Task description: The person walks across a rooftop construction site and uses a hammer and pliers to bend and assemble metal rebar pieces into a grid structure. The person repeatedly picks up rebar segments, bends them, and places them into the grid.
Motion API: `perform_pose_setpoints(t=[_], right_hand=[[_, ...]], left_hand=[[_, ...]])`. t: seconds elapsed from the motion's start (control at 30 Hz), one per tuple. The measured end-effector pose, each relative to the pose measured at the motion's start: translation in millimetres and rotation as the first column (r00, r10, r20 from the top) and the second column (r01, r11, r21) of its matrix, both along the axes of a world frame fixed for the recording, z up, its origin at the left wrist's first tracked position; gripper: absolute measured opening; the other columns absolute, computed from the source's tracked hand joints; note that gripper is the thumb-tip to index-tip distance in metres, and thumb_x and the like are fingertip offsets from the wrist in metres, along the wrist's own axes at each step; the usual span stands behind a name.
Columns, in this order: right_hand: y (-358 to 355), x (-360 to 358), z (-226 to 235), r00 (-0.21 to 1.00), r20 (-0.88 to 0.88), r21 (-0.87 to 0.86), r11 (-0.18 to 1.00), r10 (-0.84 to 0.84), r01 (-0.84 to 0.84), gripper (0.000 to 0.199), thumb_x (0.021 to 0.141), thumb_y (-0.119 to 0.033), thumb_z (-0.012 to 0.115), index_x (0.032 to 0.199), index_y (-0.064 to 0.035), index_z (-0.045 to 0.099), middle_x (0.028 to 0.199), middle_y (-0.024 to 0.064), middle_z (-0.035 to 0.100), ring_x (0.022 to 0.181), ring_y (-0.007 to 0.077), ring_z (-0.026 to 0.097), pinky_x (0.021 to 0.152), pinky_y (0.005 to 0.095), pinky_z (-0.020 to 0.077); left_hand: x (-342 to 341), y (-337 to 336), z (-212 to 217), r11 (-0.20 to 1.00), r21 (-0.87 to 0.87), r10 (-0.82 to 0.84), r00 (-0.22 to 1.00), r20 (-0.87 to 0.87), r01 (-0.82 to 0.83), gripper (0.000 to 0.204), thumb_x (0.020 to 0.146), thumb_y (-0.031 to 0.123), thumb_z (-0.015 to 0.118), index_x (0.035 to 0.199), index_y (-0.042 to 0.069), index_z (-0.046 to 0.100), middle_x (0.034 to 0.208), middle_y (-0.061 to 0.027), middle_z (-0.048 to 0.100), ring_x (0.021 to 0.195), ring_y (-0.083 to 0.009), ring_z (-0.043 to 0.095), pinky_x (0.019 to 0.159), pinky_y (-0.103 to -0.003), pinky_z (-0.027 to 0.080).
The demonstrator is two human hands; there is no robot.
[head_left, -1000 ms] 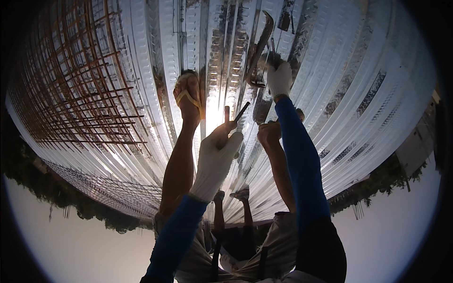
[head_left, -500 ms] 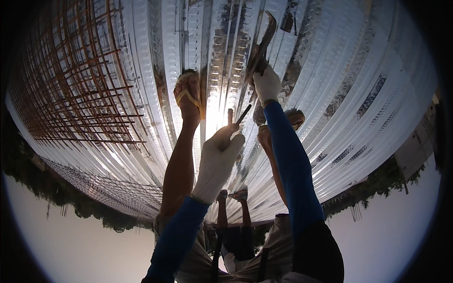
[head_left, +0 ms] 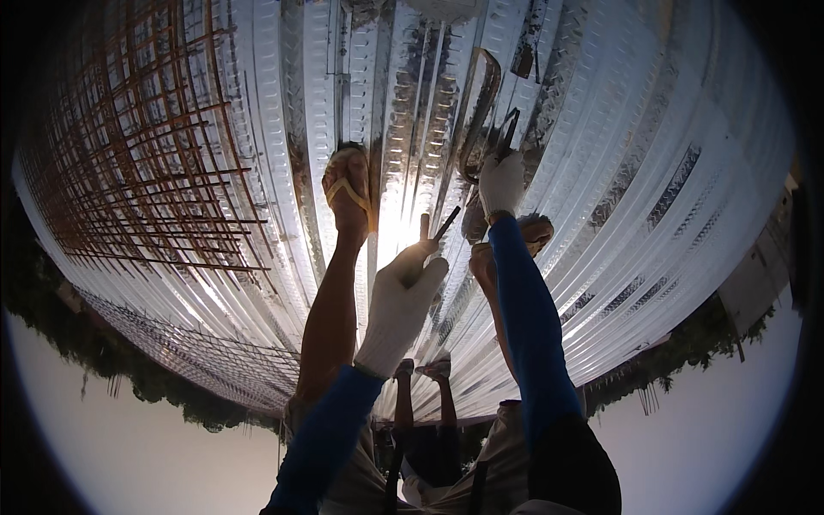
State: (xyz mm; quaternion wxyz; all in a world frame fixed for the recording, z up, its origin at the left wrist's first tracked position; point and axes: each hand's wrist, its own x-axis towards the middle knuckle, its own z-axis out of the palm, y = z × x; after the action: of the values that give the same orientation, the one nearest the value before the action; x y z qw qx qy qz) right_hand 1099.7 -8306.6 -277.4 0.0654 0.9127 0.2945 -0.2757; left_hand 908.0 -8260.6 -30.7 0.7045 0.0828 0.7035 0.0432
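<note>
My left hand (head_left: 402, 302), in a white glove with bare fingertips, is closed on a thin dark rod (head_left: 447, 223) that slants up and right; one finger points forward. Farther out on the right, my gloved right hand (head_left: 501, 185) is closed around a dark narrow tool (head_left: 510, 134), whose forked end juts beyond the fingers. Its kind is hard to make out against the glare. Just left of that hand is a bent, loop-shaped metal bar (head_left: 491, 84); whether the fingers touch its near end I cannot tell. Ribbed metal decking (head_left: 635, 172) spreads beneath both hands.
A grid of rusty rebar (head_left: 146, 154) covers the left side. My sandalled feet, left (head_left: 348, 189) and right (head_left: 536, 233), stand on the decking. Another person's legs (head_left: 425, 399) are visible between mine. Pale grey patches (head_left: 442, 9) lie at the far edge.
My right hand has drawn a little nearer and to the right, turning its tool. The bent bar now shows as an open loop. My left hand keeps its hold, barely shifted.
</note>
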Motion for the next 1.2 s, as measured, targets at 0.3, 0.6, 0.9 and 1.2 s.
perform_pose_setpoints(t=[0.3,0.6,0.9,1.2], right_hand=[[-6.9,15.2,68.2,0.980,-0.199,0.398,0.914,0.002,0.078,0.037,0.097,-0.029,0.065,0.118,0.0004,0.056,0.096,0.0207,0.072,0.086,0.0416,0.070,0.076,0.0480,0.0547],[22.5,-68.8,230.8,0.609,-0.567,0.305,0.829,0.554,-0.469,0.032,0.091,-0.024,0.069,0.113,-0.0016,0.062,0.093,0.0165,0.066,0.081,0.0368,0.070,0.070,0.0470,0.0572],[26.5,-86.6,256.1,0.577,-0.726,0.233,0.923,0.374,-0.305,0.032,0.088,-0.011,0.066,0.114,0.0013,0.052,0.101,0.0201,0.065,0.087,0.0414,0.070,0.071,0.0476,0.0589],[22.3,-97.0,274.4,0.530,-0.755,0.320,0.923,0.386,-0.216,0.037,0.089,-0.007,0.065,0.124,-0.0003,0.054,0.106,0.0210,0.063,0.086,0.0406,0.069,0.073,0.0444,0.0592]], left_hand=[[-1.1,9.0,-2.8,0.995,0.088,0.045,0.998,-0.049,-0.041,0.041,0.097,0.016,0.071,0.134,0.000,0.062,0.085,0.0019,0.064,0.073,-0.0026,0.057,0.067,-0.021,0.050],[1.2,12.1,-5.4,0.963,0.240,0.130,0.991,-0.016,-0.122,0.044,0.096,0.012,0.071,0.135,0.000,0.055,0.100,-0.0012,0.064,0.087,-0.0067,0.059,0.076,-0.023,0.051],[-9.9,12.0,-6.0,0.937,0.175,0.297,0.953,0.055,-0.302,0.028,0.099,0.015,0.067,0.124,0.003,0.059,0.095,-0.0009,0.063,0.081,-0.0081,0.060,0.071,-0.025,0.051],[-7.8,33.6,4.7,0.879,0.095,0.466,0.884,0.027,-0.467,0.024,0.105,0.029,0.061,0.108,0.005,0.062,0.074,0.0015,0.056,0.062,-0.0086,0.054,0.058,-0.024,0.047]])
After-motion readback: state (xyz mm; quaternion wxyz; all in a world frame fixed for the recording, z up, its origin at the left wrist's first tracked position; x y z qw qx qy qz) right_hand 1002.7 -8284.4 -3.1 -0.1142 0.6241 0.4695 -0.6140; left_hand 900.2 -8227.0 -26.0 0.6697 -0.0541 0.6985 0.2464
